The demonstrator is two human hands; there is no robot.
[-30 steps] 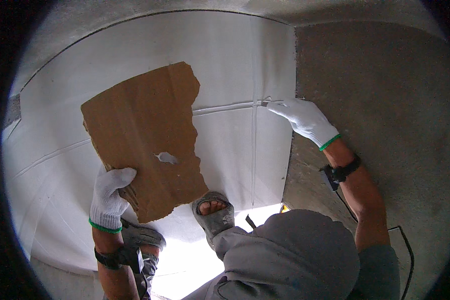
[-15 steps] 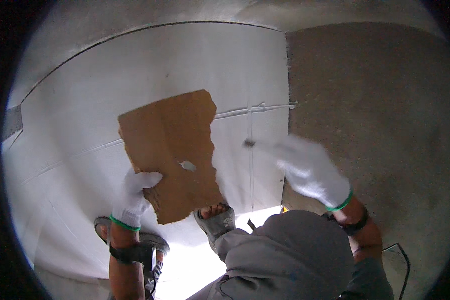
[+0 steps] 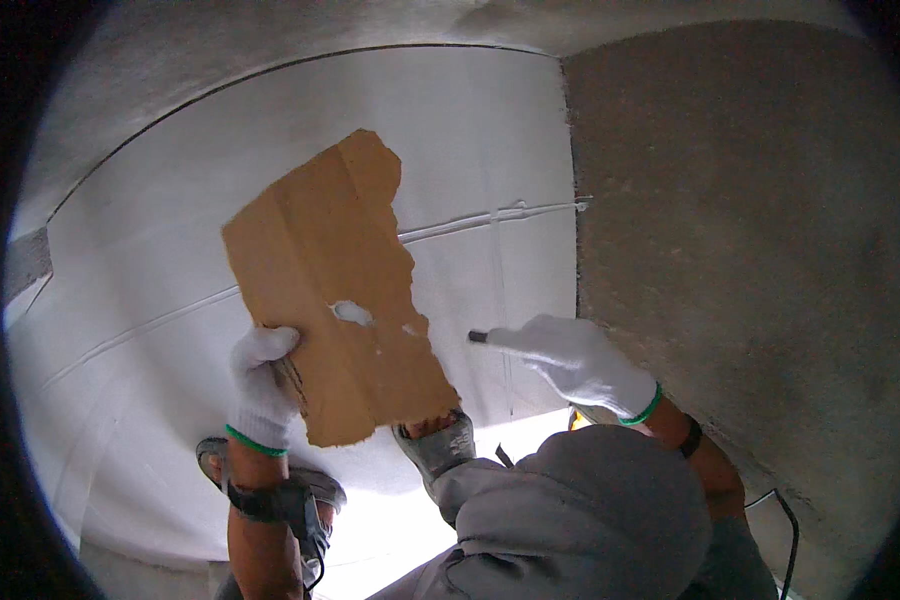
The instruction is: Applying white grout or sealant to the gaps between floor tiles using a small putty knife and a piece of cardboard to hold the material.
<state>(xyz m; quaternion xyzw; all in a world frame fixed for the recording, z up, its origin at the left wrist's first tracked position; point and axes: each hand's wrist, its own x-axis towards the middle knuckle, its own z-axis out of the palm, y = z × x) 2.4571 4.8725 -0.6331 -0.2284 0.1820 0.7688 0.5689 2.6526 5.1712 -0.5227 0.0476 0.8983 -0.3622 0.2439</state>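
Note:
A torn piece of brown cardboard (image 3: pixel 340 250) is gripped at its lower left edge by my left hand (image 3: pixel 260 380), gloved in white with a green cuff. A whitish patch of paste (image 3: pixel 352 313) shows on it; what the paste is I cannot tell. My right hand (image 3: pixel 590 370), in a matching glove, is closed around a small tool whose dark tip (image 3: pixel 478 337) sticks out past the fingers. Most of the tool is hidden by the glove. That tip is in front of the white panel (image 3: pixel 470 120), to the right of the cardboard and below a whitish raised seam line (image 3: pixel 470 222).
A rough brown-grey wall (image 3: pixel 730 190) adjoins the panel's right edge. My sandalled feet (image 3: pixel 435 445) and grey-clothed knee (image 3: pixel 590 510) are below the cardboard, by a brightly lit patch (image 3: pixel 390 530). A dark cable (image 3: pixel 794 530) curves at the lower right.
My right hand, blurred before, has moved down and slightly left, and the tool tip has dropped lower. The cardboard has shifted up and left and tilted a little in my left hand.

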